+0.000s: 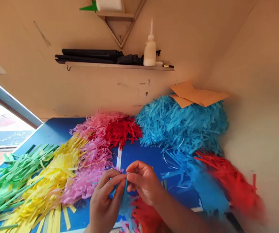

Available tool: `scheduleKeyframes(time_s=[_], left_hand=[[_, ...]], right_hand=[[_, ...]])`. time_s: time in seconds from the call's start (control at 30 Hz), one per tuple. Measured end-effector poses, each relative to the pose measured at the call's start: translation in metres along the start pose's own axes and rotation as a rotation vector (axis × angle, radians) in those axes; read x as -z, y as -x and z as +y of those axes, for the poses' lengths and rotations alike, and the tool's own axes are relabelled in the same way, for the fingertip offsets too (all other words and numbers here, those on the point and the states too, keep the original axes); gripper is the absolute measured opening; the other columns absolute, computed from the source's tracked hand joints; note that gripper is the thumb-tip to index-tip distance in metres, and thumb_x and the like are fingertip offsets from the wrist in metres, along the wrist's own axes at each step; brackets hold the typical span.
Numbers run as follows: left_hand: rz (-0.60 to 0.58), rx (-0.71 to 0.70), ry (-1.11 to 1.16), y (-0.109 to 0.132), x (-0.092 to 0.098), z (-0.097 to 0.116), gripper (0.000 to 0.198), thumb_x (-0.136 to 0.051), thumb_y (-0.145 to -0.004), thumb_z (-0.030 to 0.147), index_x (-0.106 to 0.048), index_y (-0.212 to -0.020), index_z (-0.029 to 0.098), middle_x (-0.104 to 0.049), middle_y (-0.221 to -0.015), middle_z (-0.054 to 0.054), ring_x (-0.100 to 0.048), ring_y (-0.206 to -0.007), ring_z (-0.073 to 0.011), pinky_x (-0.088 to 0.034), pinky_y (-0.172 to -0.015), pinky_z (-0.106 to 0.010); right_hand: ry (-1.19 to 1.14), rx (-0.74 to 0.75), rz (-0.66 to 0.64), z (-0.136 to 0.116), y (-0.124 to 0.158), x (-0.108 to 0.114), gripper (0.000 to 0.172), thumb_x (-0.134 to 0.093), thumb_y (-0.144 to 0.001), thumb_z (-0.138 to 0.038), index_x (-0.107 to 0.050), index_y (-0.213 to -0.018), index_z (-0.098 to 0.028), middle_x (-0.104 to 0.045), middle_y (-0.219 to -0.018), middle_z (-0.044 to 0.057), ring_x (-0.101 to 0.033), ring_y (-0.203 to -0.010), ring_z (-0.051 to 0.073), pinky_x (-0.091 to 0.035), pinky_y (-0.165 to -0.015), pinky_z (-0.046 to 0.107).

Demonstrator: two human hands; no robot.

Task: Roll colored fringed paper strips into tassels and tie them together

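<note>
My left hand [106, 197] and my right hand [144, 181] meet at the front middle of the table, fingertips touching. Between them both pinch the thin twisted top of a blue paper tassel [124, 207], whose fringe hangs down below. The exact spot of the pinch is partly hidden by the fingers. Under my right forearm lies red paper fringe [145, 213]. To the right, a thin white string [164, 157] loops near more blue fringe [204, 184]. Pink-purple fringe [83, 184] lies just left of my left hand.
Green [15, 178] and yellow fringe [49, 174] cover the blue table's [61, 124] left side. Red fringe [123, 131], a large light blue heap [180, 126] topped by orange paper [199, 95], and red strips [236, 181] lie beyond. A wall shelf [120, 65] holds a white bottle [150, 53].
</note>
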State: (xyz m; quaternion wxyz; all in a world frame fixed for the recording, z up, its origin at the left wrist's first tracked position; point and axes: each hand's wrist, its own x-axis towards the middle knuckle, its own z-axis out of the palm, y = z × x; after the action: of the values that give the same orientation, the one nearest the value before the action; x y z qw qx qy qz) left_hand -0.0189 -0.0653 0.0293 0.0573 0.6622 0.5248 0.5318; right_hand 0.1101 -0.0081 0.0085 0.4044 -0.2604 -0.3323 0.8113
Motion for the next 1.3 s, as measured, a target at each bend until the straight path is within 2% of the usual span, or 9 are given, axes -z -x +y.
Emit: scheduleKeyframes(time_s=[0.3,0.47,0.6,0.7,0.8,1.0,1.07,1.2,1.3], left_hand=[[-0.173,0.097,0.121,0.018,0.006,-0.011,0.015,-0.063,-0.088,0.025,-0.075,-0.096,0.027,-0.069,-0.084,-0.004,-0.068,-0.074,-0.0178,-0.058,-0.061,-0.024],[-0.229,0.100,0.093,0.018,0.003,-0.011,0.010,-0.066,-0.086,0.024,-0.073,-0.093,0.024,-0.069,-0.087,-0.004,-0.069,-0.078,-0.0169,-0.057,-0.068,-0.022],[-0.130,0.237,0.030,0.023,0.009,-0.024,0.011,-0.060,-0.089,0.030,-0.067,-0.089,0.022,-0.069,-0.090,-0.004,-0.068,-0.087,-0.0183,-0.056,-0.075,-0.024],[-0.085,0.463,0.071,0.025,0.007,-0.041,0.022,-0.052,-0.092,0.041,-0.060,-0.088,0.021,-0.065,-0.072,-0.001,-0.065,-0.068,-0.0165,-0.054,-0.061,-0.024],[-0.144,0.562,0.108,0.026,-0.013,-0.053,0.028,-0.053,-0.089,0.049,-0.057,-0.086,0.021,-0.055,-0.057,0.004,-0.052,-0.048,-0.0137,-0.044,-0.045,-0.023],[-0.326,0.637,0.252,0.025,-0.057,-0.054,0.031,-0.056,-0.087,0.050,-0.061,-0.084,0.019,-0.061,-0.065,0.001,-0.053,-0.053,-0.0136,-0.041,-0.047,-0.023],[-0.354,0.667,0.300,0.024,-0.061,-0.049,0.031,-0.057,-0.086,0.049,-0.062,-0.083,0.019,-0.060,-0.063,0.001,-0.053,-0.052,-0.0132,-0.041,-0.047,-0.022],[-0.384,0.626,0.313,0.023,-0.063,-0.039,0.027,-0.058,-0.087,0.045,-0.066,-0.084,0.019,-0.064,-0.067,0.000,-0.059,-0.060,-0.0148,-0.045,-0.054,-0.023],[-0.378,0.537,0.230,0.023,-0.065,-0.032,0.024,-0.057,-0.088,0.041,-0.068,-0.083,0.020,-0.068,-0.075,-0.002,-0.062,-0.068,-0.0161,-0.048,-0.062,-0.025]], right_hand=[[0.117,0.224,0.050,0.011,0.021,0.004,0.024,-0.088,-0.065,-0.036,-0.070,-0.066,-0.020,-0.062,-0.066,-0.003,-0.055,-0.053,0.010,-0.043,-0.051,0.022],[0.343,0.443,0.089,0.007,0.022,0.009,0.018,-0.083,-0.074,-0.036,-0.072,-0.068,-0.023,-0.064,-0.068,-0.002,-0.059,-0.063,0.013,-0.047,-0.063,0.025],[0.819,0.477,0.107,-0.014,0.015,0.056,0.007,-0.075,-0.082,-0.031,-0.075,-0.082,-0.024,-0.070,-0.083,0.001,-0.064,-0.075,0.016,-0.050,-0.071,0.027],[1.409,0.183,0.215,-0.025,0.002,0.107,0.010,-0.069,-0.085,-0.020,-0.074,-0.094,-0.023,-0.070,-0.095,0.003,-0.065,-0.078,0.015,-0.050,-0.072,0.025],[1.601,0.048,0.239,-0.016,-0.013,0.138,0.014,-0.068,-0.084,-0.015,-0.072,-0.097,-0.018,-0.068,-0.098,0.008,-0.066,-0.083,0.020,-0.049,-0.076,0.029],[1.609,0.055,0.208,-0.003,-0.015,0.131,0.014,-0.060,-0.086,-0.007,-0.069,-0.086,-0.018,-0.068,-0.098,0.007,-0.065,-0.091,0.019,-0.048,-0.084,0.029],[1.428,0.121,0.170,-0.008,-0.005,0.120,0.012,-0.061,-0.086,-0.011,-0.069,-0.089,-0.020,-0.069,-0.096,0.004,-0.065,-0.088,0.016,-0.049,-0.080,0.025],[0.822,0.283,0.114,-0.005,0.014,0.099,0.009,-0.064,-0.080,-0.014,-0.069,-0.084,-0.020,-0.067,-0.084,0.000,-0.064,-0.076,0.014,-0.051,-0.071,0.023],[0.682,0.351,0.134,0.006,0.024,0.091,0.013,-0.062,-0.080,-0.015,-0.070,-0.087,-0.022,-0.068,-0.086,0.000,-0.065,-0.078,0.015,-0.052,-0.075,0.025]])
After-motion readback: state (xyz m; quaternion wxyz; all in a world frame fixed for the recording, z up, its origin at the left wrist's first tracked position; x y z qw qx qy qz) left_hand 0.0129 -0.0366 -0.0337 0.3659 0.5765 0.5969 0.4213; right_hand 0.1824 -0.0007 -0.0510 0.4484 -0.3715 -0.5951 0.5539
